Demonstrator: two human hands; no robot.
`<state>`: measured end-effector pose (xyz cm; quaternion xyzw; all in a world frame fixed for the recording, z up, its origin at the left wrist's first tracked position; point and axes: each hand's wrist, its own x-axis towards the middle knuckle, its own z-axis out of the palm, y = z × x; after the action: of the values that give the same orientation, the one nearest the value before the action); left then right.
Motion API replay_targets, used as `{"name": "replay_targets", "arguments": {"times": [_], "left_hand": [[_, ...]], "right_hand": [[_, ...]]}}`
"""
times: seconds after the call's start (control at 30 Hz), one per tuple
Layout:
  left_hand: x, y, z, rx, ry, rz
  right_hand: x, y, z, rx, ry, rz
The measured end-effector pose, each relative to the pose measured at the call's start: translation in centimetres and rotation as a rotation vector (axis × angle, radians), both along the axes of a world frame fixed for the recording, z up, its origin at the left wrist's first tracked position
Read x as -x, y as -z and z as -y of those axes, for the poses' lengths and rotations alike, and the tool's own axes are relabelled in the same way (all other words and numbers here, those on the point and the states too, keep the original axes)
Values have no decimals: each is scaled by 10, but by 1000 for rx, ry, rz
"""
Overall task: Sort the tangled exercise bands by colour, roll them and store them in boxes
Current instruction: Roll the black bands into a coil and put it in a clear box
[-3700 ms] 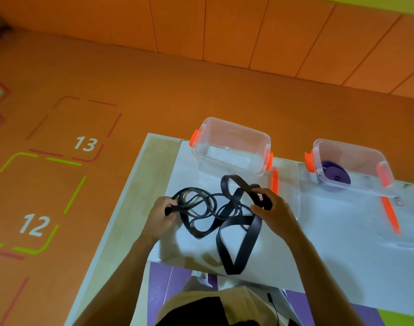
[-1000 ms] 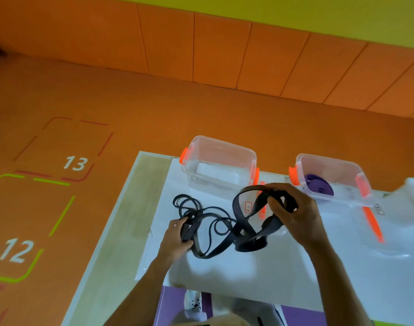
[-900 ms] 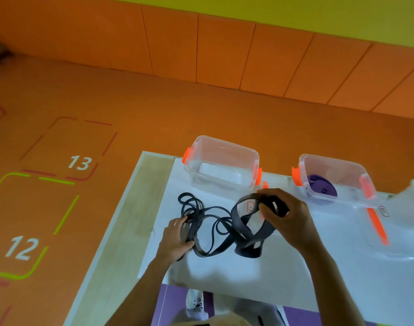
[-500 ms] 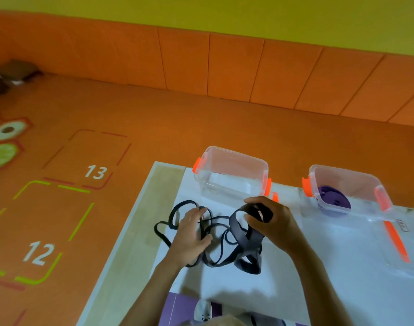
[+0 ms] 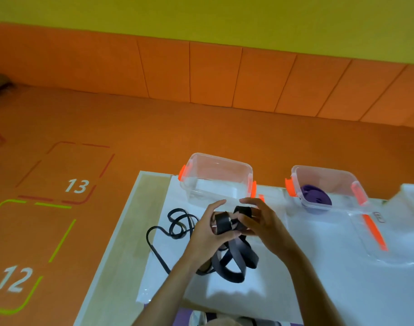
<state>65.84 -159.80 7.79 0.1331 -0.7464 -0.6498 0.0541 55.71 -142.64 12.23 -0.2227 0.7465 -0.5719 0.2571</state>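
Left hand [image 5: 209,235] grips one fold of the wide black band [image 5: 246,255], right hand [image 5: 266,228] pinches the next, just near of the empty box [image 5: 215,175]. Advise flat, tight turns, drawing slack clear of the thin band [image 5: 175,210] left.

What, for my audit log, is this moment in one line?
left hand: grips black bands | right hand: grips black bands | left box: no band seen | right box: purple roll
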Motion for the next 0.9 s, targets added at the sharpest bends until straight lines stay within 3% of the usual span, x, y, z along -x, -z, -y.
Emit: {"name": "replay_targets", "arguments": {"times": [0.23, 0.33, 0.43, 0.5, 0.57, 0.7, 0.8, 0.9], "left_hand": [[3, 4, 6, -59, -132, -31], [8, 6, 12, 31, -212, -1], [12, 10, 20, 174, -244, 79], [12, 12, 26, 296, -158, 182], [11, 14, 28, 324, -90, 259], [7, 12, 23, 219, -17, 269], [8, -3, 15, -40, 91, 216], [17, -24, 1, -71, 231, 103]], "right_hand": [[7, 3, -22, -57, 137, 56], [8, 1, -30, -66, 131, 37], [12, -7, -34, -117, 147, -148], [16, -10, -32, -211, 184, -350], [18, -14, -28, -249, 191, -429], [14, -20, -24, -149, 184, -347], [14, -24, -19, -151, 214, -309], [12, -30, -12, -129, 183, -285]]}}
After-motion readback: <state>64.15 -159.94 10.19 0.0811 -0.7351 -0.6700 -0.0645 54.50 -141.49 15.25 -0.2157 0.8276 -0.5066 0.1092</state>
